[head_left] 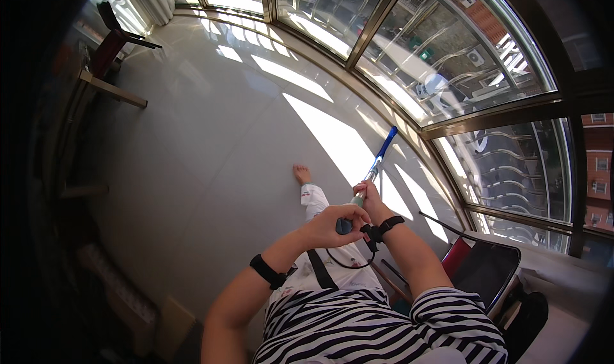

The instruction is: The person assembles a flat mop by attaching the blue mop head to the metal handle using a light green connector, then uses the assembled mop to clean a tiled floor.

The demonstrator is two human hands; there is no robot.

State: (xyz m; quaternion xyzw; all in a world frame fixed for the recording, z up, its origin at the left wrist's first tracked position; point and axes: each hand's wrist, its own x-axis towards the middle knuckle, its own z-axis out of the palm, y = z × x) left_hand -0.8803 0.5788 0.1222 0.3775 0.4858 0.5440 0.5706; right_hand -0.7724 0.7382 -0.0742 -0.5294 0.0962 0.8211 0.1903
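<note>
Here, the right hand (368,196) is wrapped around the pole (378,162), which slants up toward the window (448,63), while the left hand (332,226) curls closed on the pole's lower end, just below the right.

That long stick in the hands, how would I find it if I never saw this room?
Find the big curved window over the pale sunlit floor. Beside it, both hands meet: the right hand and the left hand grip the stick. It is the only thin silver pole with a bright blue end pointing at the glass.
</note>
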